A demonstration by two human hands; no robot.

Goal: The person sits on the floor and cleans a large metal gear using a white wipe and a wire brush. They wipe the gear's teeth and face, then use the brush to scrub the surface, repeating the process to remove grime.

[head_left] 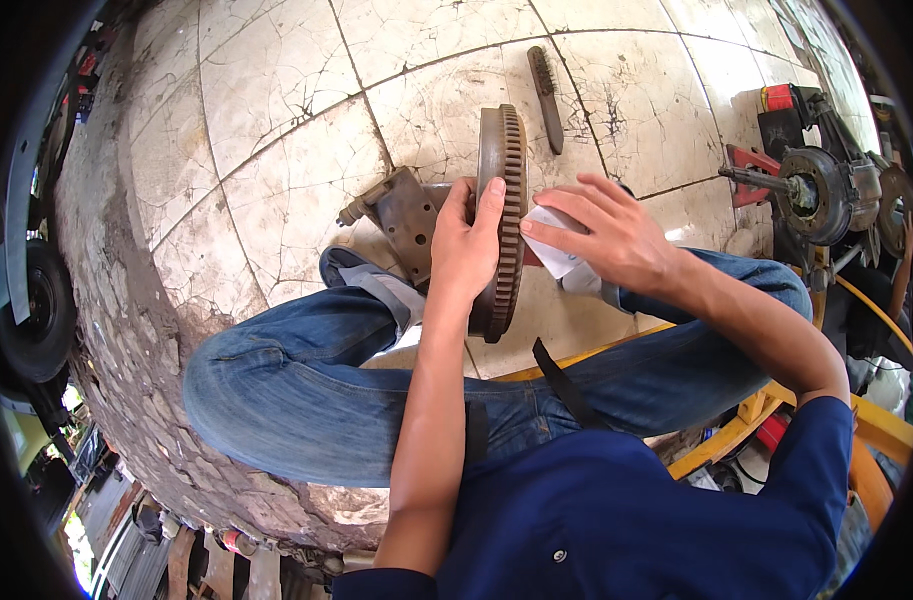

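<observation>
A flywheel (502, 150) with a toothed ring gear stands on edge between my legs. My left hand (468, 238) grips it from the left, the thumb lying over its rim and the fingers reaching round the far side. On the other side my right hand (611, 232) pinches a folded sheet of sandpaper (557, 240), white on the back with a reddish part showing below. The sheet is close against the flywheel's right face; that face is turned away, so I cannot tell how much they touch. Left of the flywheel lies a greasy metal block with holes (404, 222).
A wire brush (544, 98) lies on the cracked tile floor (286, 180) beyond the flywheel. At the right stands a hub and drum assembly (814, 192) by a red stand (748, 172). A yellow frame (724, 440) runs beside my right leg. A wheel (38, 310) is at the far left.
</observation>
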